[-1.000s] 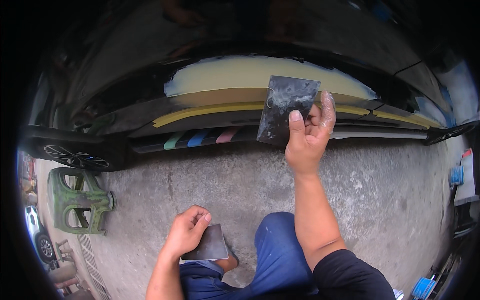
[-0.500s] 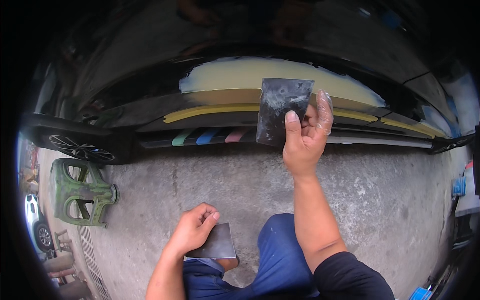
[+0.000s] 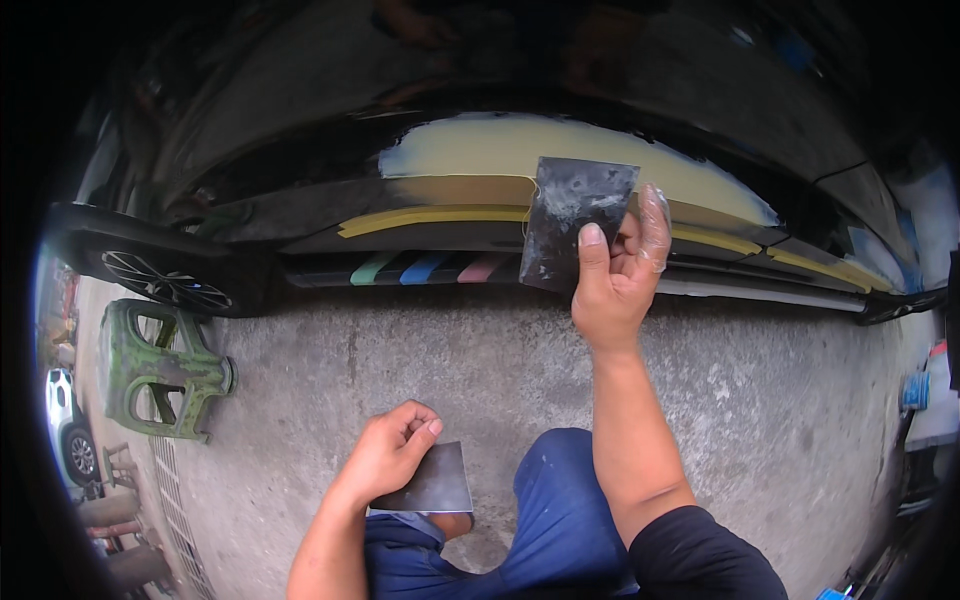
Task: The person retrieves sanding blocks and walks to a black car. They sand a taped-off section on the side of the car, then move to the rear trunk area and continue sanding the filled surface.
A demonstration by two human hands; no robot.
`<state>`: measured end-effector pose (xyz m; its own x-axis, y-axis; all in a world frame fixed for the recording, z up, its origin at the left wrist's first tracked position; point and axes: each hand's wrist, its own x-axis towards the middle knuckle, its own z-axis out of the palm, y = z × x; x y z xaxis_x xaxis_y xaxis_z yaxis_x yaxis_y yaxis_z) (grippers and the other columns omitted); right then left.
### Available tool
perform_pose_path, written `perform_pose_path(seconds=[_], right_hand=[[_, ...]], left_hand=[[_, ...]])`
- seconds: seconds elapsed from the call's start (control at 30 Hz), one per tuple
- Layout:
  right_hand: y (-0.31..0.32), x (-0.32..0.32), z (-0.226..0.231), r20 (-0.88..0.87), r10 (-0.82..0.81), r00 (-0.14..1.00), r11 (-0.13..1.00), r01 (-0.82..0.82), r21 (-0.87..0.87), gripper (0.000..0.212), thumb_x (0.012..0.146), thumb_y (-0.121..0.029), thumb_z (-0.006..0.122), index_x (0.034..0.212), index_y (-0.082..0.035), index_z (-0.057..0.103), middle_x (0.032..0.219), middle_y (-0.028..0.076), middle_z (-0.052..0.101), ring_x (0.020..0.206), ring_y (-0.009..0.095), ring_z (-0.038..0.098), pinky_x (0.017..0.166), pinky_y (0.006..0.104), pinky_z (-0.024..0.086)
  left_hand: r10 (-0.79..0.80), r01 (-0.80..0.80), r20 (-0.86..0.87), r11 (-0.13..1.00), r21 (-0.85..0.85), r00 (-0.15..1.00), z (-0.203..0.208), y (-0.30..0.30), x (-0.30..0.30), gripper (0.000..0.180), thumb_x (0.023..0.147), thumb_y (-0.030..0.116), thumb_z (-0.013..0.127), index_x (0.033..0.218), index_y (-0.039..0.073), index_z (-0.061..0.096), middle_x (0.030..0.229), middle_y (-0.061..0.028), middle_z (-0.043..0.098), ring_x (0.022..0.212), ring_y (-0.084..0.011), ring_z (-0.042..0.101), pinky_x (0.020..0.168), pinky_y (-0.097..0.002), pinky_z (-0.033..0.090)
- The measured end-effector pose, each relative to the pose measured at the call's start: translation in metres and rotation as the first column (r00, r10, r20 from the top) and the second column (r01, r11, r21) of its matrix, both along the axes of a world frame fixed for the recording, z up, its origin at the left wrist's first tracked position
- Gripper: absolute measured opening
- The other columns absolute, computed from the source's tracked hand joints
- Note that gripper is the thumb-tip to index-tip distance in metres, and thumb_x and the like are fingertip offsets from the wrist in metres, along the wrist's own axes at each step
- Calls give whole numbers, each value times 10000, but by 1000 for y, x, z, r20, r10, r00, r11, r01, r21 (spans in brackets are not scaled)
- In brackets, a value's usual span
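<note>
My right hand (image 3: 622,270) grips a dark, flat filler spreader (image 3: 580,205), smeared with pale residue, thumb on its near face. It stands in front of the car's lower side, overlapping a broad patch of yellowish body filler (image 3: 470,145). Whether the spreader's edge touches the filler I cannot tell. A clear film covers my right hand's raised outer finger. Down by my knee, my left hand (image 3: 395,450) pinches a second dark, square spreader (image 3: 435,482) by its upper edge. Yellow masking tape (image 3: 430,217) runs along the panel below the filler.
The black car (image 3: 270,160) spans the far side, its wheel (image 3: 165,280) at left. Green, blue and pink stripes mark its sill (image 3: 330,270). A worn green plastic stool (image 3: 160,370) lies tipped on the concrete floor (image 3: 480,370). A floor grate (image 3: 180,510) is at lower left.
The car and stool sit slightly shifted in view. Against the filler, my right hand and its spreader have barely moved. My left hand keeps its hold by my knee.
</note>
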<state>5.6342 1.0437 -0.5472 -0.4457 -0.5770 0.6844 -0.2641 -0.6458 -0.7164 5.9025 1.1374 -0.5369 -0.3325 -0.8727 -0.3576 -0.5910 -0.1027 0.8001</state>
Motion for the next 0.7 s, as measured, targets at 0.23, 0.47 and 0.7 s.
perform_pose_path(seconds=[0.23,0.47,0.7], right_hand=[[2,4,3,81,86,993,996,-89,32,562,917,-37,561,1418,-46,307,1327,167,488,1124,199,557,941,306,445],[-8,18,5,-28,82,996,997,-82,7,560,919,-39,561,1419,-48,310,1289,174,518,1072,191,579,905,303,468],[-9,22,6,-140,-47,989,999,44,-21,538,919,-22,550,1408,-37,327,1340,190,485,1162,244,547,957,338,448]], left_hand=[[8,-7,-11,999,32,1000,5,0,0,145,914,142,617,947,2,615,781,-32,634,714,-84,547,643,-263,470],[0,0,-13,1000,17,1000,5,1,2,153,916,154,617,942,4,615,756,-29,621,696,-82,537,621,-264,463],[-10,10,2,1000,-4,1000,7,0,2,184,900,187,626,940,7,629,753,-100,655,667,-164,604,619,-299,485]])
